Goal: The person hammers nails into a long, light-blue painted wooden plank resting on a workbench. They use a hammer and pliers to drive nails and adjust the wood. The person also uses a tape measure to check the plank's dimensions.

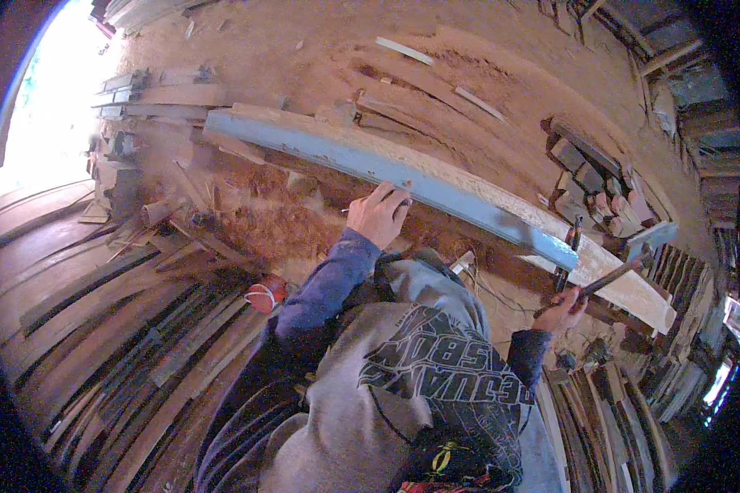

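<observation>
A long plank with a pale blue face point(321, 162) runs from the upper left down to the right in front of me. My left hand point(378, 215) is at its near edge, about midway along, with fingers curled. Something small and dark shows at the fingertips, and a thin tip sticks out on the left side; I cannot tell what it is. My right hand point(563, 311) is wrapped round the handle of a hammer point(612, 277), its head raised beyond the plank's right end. A dark upright clamp-like piece point(574, 234) stands against that end.
A pale bare board point(625, 283) continues to the right under the blue plank's end. Short wood offcuts point(588, 177) are heaped beyond it. Long timbers point(131, 361) fill the lower left; more boards point(600, 411) lie lower right. A red-and-white round object point(265, 293) sits near my left arm.
</observation>
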The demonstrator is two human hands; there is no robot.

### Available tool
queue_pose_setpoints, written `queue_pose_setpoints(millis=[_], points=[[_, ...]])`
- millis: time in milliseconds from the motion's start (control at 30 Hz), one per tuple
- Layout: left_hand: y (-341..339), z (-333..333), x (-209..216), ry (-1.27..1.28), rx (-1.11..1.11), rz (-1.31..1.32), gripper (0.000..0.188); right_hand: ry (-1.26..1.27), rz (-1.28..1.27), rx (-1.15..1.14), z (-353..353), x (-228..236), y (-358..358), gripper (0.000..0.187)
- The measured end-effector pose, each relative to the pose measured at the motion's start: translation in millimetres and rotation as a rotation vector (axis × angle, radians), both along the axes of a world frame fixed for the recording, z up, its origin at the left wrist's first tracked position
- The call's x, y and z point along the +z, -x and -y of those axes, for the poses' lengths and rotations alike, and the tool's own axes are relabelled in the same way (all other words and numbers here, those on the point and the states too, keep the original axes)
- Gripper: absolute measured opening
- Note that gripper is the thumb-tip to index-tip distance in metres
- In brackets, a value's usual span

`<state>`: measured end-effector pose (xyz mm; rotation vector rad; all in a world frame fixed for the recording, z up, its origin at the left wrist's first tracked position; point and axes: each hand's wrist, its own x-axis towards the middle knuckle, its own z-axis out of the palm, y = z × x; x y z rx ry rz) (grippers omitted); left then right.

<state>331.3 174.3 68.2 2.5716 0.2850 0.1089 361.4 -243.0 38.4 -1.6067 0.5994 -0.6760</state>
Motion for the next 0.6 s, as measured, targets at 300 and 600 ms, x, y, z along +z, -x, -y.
queue_pose_setpoints(millis=[300, 600], points=[[13, 9, 1, 0.141, 0.097, -0.006, 0.025, -0.043, -0.266, 0.731, -100, 54, 33, 0.032], [13, -48, -3, 0.202, 0.412, 0.354, 0.021, 0.687, -0.469, 1.194, -150, 67, 7, 0.04]])
